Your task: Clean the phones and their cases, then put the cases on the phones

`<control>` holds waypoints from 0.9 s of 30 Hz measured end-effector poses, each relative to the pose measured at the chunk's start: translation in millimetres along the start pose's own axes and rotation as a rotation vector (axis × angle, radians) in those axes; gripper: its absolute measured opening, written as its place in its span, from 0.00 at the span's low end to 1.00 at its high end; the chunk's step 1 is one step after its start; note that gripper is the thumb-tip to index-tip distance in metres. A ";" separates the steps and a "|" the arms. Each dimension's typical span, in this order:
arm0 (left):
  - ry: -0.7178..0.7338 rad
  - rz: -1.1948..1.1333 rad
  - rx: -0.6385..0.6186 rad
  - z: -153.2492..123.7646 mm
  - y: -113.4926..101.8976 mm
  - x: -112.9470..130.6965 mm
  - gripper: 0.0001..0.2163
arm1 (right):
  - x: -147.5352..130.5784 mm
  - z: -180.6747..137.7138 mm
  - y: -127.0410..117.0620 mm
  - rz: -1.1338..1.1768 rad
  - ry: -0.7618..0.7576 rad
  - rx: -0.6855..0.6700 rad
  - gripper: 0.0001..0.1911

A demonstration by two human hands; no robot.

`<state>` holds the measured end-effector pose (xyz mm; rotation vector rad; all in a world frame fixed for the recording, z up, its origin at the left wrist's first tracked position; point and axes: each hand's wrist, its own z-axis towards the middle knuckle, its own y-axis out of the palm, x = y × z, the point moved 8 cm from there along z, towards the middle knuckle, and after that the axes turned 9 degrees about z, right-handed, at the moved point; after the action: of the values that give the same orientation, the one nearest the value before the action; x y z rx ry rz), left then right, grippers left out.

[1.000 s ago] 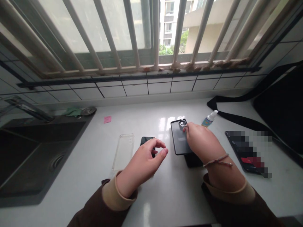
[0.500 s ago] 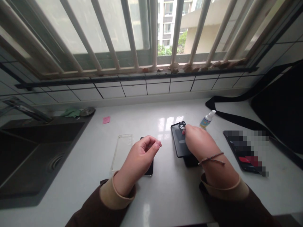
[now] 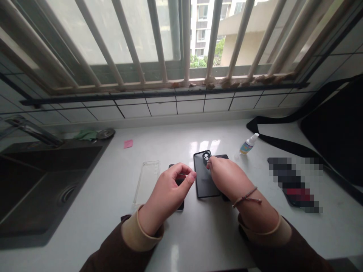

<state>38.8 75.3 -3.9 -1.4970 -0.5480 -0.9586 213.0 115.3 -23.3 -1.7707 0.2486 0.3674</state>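
Observation:
In the head view, my right hand (image 3: 230, 177) is closed at the camera cutout of a dark, black-rimmed phone case (image 3: 203, 183), gripping it with the fingertips. Part of a second black flat object (image 3: 221, 156) shows behind the case and under my hand. My left hand (image 3: 171, 189) hovers left of the case, thumb and fingertips pinched together; anything between them is too small to make out. Beneath my left hand lies a dark phone (image 3: 180, 205), mostly covered. A clear phone case (image 3: 146, 181) lies to its left.
A small spray bottle (image 3: 248, 143) stands behind my right hand. A black bag (image 3: 336, 124) with a strap and a partly pixelated dark object (image 3: 295, 187) lie at right. A pink note (image 3: 128, 144) lies near the sink (image 3: 36, 192) at left.
My right hand and the dark phone case have shifted left and slightly nearer, uncovering more of the black object beneath. My left hand has stayed almost still, pinched as before.

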 end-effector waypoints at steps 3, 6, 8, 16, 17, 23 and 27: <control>0.212 0.161 -0.036 -4.5 6.6 17.0 0.08 | -10.2 -2.8 5.8 0.004 -0.076 -0.017 0.12; 0.392 0.293 -0.135 -10.9 23.3 25.1 0.06 | -17.6 -4.0 11.3 -0.036 -0.158 0.005 0.12; 0.446 0.393 -0.213 -13.2 35.2 23.0 0.08 | -18.0 -3.7 14.9 -0.060 -0.165 0.007 0.12; 0.476 0.546 -0.295 -12.6 47.6 13.8 0.06 | -18.5 -4.5 13.8 -0.088 -0.176 0.002 0.13; 0.477 0.549 -0.293 -12.9 48.0 13.4 0.05 | -18.3 -4.7 13.3 -0.091 -0.172 0.005 0.13; 0.476 0.586 -0.287 -15.3 53.0 12.2 0.04 | -16.3 -7.6 11.1 -0.107 -0.125 0.013 0.14; 0.476 0.577 -0.275 -16.0 52.6 14.8 0.04 | -13.0 -8.5 5.9 -0.084 -0.084 0.066 0.16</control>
<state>85.0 48.0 -23.0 -1.4748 0.3596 -0.9001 199.8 105.3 -22.0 -1.6906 0.1251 0.3677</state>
